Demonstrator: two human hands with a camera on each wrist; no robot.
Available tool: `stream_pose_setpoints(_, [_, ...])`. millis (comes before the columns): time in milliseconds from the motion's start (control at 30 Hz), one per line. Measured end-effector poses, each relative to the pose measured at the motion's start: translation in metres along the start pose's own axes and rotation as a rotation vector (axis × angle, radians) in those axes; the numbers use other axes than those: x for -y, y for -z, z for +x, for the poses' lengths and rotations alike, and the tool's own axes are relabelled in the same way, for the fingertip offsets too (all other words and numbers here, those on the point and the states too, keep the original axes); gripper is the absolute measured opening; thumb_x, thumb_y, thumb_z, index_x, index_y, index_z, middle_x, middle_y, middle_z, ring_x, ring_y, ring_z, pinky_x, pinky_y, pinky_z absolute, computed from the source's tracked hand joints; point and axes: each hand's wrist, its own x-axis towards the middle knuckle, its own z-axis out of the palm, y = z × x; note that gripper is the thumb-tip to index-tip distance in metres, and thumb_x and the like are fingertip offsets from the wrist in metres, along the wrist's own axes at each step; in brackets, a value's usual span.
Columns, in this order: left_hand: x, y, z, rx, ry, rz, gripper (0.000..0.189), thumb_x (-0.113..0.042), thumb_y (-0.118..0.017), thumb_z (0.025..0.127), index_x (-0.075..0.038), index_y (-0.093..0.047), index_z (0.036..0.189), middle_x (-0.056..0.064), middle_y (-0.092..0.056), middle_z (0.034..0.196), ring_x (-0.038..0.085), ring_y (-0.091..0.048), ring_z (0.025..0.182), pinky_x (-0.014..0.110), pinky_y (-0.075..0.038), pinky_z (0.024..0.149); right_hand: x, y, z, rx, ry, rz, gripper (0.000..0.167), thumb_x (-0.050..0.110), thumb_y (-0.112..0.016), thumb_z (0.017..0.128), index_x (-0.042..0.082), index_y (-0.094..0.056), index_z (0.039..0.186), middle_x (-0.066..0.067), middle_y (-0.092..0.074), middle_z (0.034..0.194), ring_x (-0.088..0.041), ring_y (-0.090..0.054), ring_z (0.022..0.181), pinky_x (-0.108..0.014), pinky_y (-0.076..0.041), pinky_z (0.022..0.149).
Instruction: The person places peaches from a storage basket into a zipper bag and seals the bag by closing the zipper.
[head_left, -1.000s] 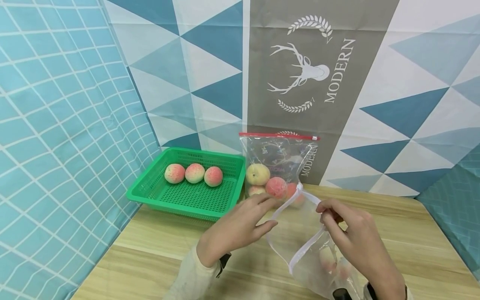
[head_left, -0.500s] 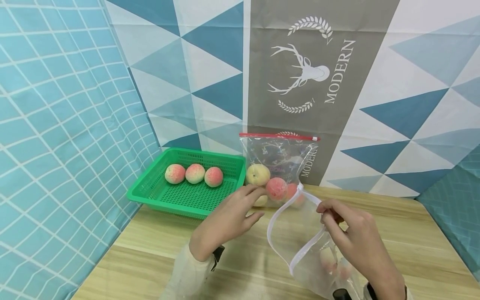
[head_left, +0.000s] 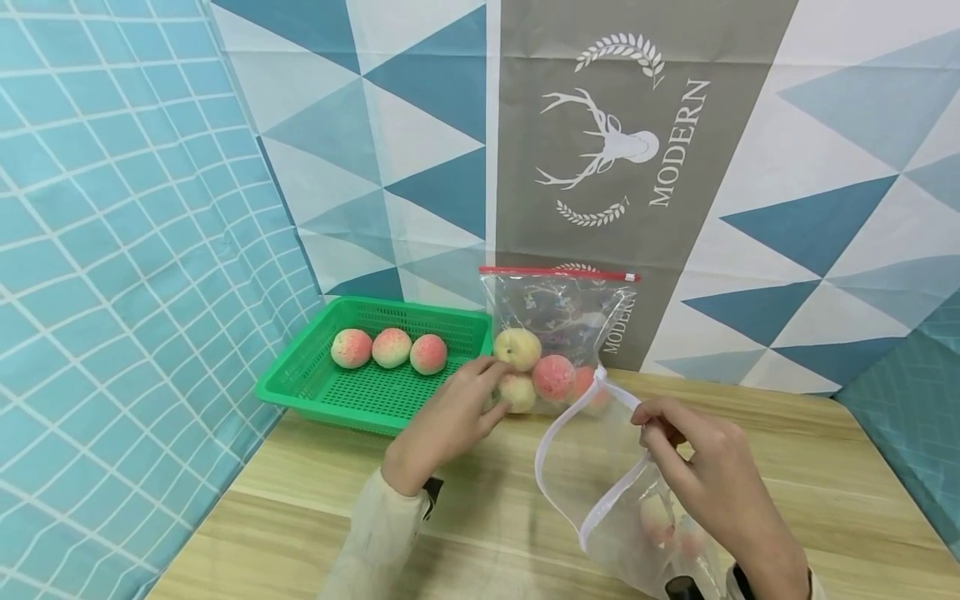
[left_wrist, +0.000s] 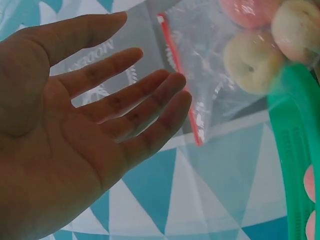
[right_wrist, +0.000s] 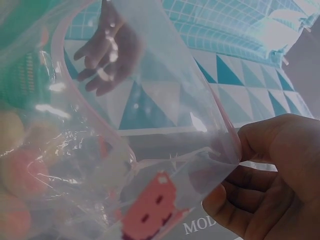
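Observation:
My right hand (head_left: 708, 471) pinches the white zip edge of a clear plastic bag (head_left: 600, 508), its mouth spread wide. Peaches (head_left: 656, 518) lie low inside that bag, partly behind the plastic. In the right wrist view, thumb and fingers grip the rim at a corner, beside a printed pink figure. My left hand (head_left: 450, 417) is beside a second clear bag (head_left: 558, 312) with a red zip top, fingertips close to a pale peach (head_left: 517, 392) at its lower left. Loosely extended fingers and a bare palm show on the left hand (left_wrist: 95, 115) in the left wrist view.
Left of the red-topped bag stands a green perforated basket (head_left: 318, 406) with three peaches (head_left: 391, 347) in a row. More peaches (head_left: 553, 377) sit in the red-topped bag, which leans against the patterned backdrop (head_left: 435, 108). Everything stands on a wooden table (head_left: 300, 517).
My left hand has moved left, away from the mouth of the white-zip bag, to the lower left of the red-topped bag. The right hand keeps its grip in place.

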Motion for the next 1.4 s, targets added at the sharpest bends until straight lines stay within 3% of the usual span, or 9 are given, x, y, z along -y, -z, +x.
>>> stream_pose_setpoints(167, [0.011,-0.008,0.004,-0.010,0.061,0.031,0.043,-0.021,-0.069,0.095,-0.006,-0.059,0.134,0.012,-0.059,0.131,0.026,-0.057,0.121,0.039,-0.050,0.098,-0.003,0.000,0.000,-0.006,0.008,0.006,0.029,-0.010,-0.065,0.083,0.017,-0.067,0.090,0.016,-0.059,0.073,0.002,-0.049,0.063,-0.011,-0.038,0.051])
stream_pose_setpoints(600, [0.040,-0.022,0.009,-0.089,0.100,0.094,0.044,-0.022,-0.071,0.094,-0.005,-0.060,0.132,0.018,-0.056,0.133,0.033,-0.055,0.122,0.044,-0.051,0.095,-0.010,-0.004,0.001,0.008,0.025,0.039,0.028,-0.011,-0.064,0.084,0.017,-0.068,0.090,0.015,-0.061,0.075,0.001,-0.051,0.063,-0.012,-0.039,0.053])
stream_pose_setpoints(800, [0.054,-0.030,0.011,-0.128,0.140,0.112,0.044,-0.024,-0.072,0.093,-0.008,-0.060,0.132,0.021,-0.051,0.139,0.038,-0.049,0.126,0.053,-0.049,0.094,-0.013,-0.005,0.002,0.007,0.041,0.049,0.028,-0.010,-0.064,0.084,0.017,-0.068,0.090,0.016,-0.060,0.075,0.001,-0.051,0.062,-0.012,-0.040,0.055])
stream_pose_setpoints(1067, [0.078,-0.039,0.010,-0.141,0.204,0.047,0.051,-0.024,-0.072,0.093,-0.007,-0.055,0.139,0.022,-0.043,0.146,0.040,-0.042,0.130,0.058,-0.039,0.104,-0.014,-0.005,0.003,0.016,0.029,0.052,0.028,-0.010,-0.064,0.085,0.017,-0.068,0.090,0.016,-0.061,0.075,0.001,-0.051,0.063,-0.012,-0.041,0.055])
stream_pose_setpoints(1400, [0.105,-0.045,0.001,-0.155,0.254,0.011,0.053,-0.021,-0.072,0.093,-0.004,-0.053,0.140,0.023,-0.046,0.144,0.040,-0.041,0.134,0.059,-0.037,0.106,-0.016,-0.002,0.003,0.031,0.003,0.037,0.027,-0.010,-0.064,0.085,0.017,-0.068,0.090,0.015,-0.061,0.076,0.000,-0.051,0.063,-0.012,-0.042,0.059])
